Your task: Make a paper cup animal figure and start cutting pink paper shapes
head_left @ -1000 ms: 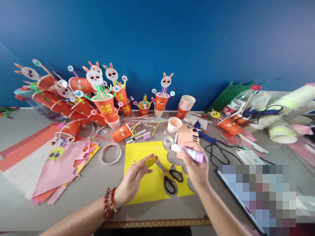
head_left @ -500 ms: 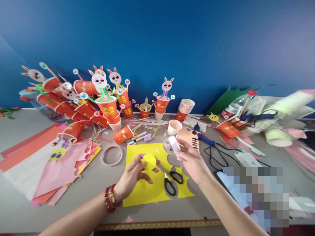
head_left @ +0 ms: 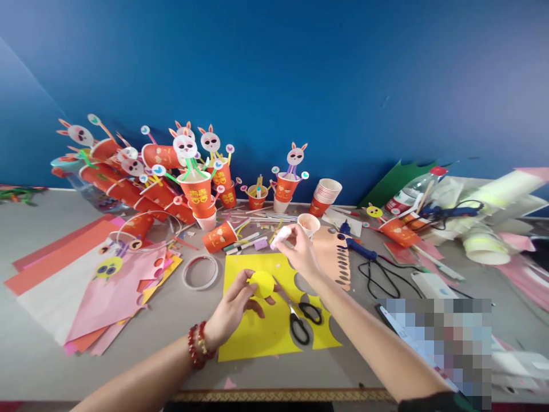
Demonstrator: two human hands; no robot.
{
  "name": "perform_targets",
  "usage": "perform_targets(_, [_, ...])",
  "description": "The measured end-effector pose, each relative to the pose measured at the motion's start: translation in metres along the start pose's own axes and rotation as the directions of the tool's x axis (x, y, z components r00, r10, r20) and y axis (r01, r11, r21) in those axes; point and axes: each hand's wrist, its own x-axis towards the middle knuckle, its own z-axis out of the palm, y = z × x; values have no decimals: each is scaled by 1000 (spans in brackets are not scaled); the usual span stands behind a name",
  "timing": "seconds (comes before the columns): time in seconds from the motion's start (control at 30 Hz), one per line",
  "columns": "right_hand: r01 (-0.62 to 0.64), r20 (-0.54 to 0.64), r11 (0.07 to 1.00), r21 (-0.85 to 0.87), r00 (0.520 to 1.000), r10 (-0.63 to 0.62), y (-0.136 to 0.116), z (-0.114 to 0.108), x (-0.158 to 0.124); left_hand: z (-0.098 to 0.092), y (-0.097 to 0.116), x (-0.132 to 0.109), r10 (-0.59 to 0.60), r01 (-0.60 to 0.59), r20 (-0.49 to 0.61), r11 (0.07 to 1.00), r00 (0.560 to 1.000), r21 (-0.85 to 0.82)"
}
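Observation:
My left hand [head_left: 231, 303] pinches a small yellow paper circle [head_left: 262, 284] between thumb and fingers, its other fingers loosely bent below. It hovers over a yellow paper sheet [head_left: 240, 343] with round bites cut from its right side. In my right hand [head_left: 301, 252] is a short white and lavender glue stick [head_left: 282, 236], tilted down to the left above the sheet's far edge. Black-handled scissors [head_left: 299, 326] lie on the sheet, blades partly behind the left hand's circle.
Orange paper cups with rabbit figures [head_left: 195, 189] crowd the back left. Stacked cups [head_left: 326, 195] stand behind my right hand. A roll of tape [head_left: 200, 272] and coloured paper [head_left: 103, 309] lie left. A blue glue gun [head_left: 360, 247] with its cord and a bottle [head_left: 412, 191] are right.
My right hand has moved left and up with the glue stick, turning it to point down-left. My left hand keeps the yellow circle nearly in place. The view has shifted slightly.

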Motion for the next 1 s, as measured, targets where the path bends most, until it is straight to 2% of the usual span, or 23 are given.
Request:
perform_targets(0.07, [47, -6, 982, -185, 999, -49, 4, 4, 4, -1, -2, 0, -4, 4, -11, 1000, 1000, -12])
perform_targets(0.17, [72, 8, 903, -424, 997, -76, 13, 10, 8, -1, -3, 0, -15, 14, -39, 999, 999, -30])
perform_targets(0.4, [87, 41, 844, -529, 996, -77, 29, 14, 7, 1, -1, 1, -26, 24, -66, 999, 997, -29])
perform_targets(0.53, [183, 94, 781, -597, 983, -158, 16, 7, 5, 1, 0, 1, -25, 24, -82, 1000, 996, -15])
perform_targets(0.63, [358, 190, 657, -664, 930, -315, -8, 5, 9, 0, -2, 1, -30, 30, -80, 1000, 996, -5])
perform_targets(0.73, [601, 458, 482, -637, 799, -390, -29, 15, 18, 0, -4, 1, -32, 33, -43, 999, 999, 18])
perform_targets(0.8, [693, 581, 408, -594, 720, -378, -34, 28, 24, 0, -5, 0, -34, 35, -31, 999, 999, 37])
perform_targets(0.87, [709, 611, 392, -586, 705, -361, -32, 43, 28, -1, -5, 0, -46, 48, -37, 997, 998, 57])
perform_targets(1.0, [698, 600, 417, -582, 715, -359, -24, 61, 32, -2, -5, 1, -53, 56, -33, 995, 998, 87])
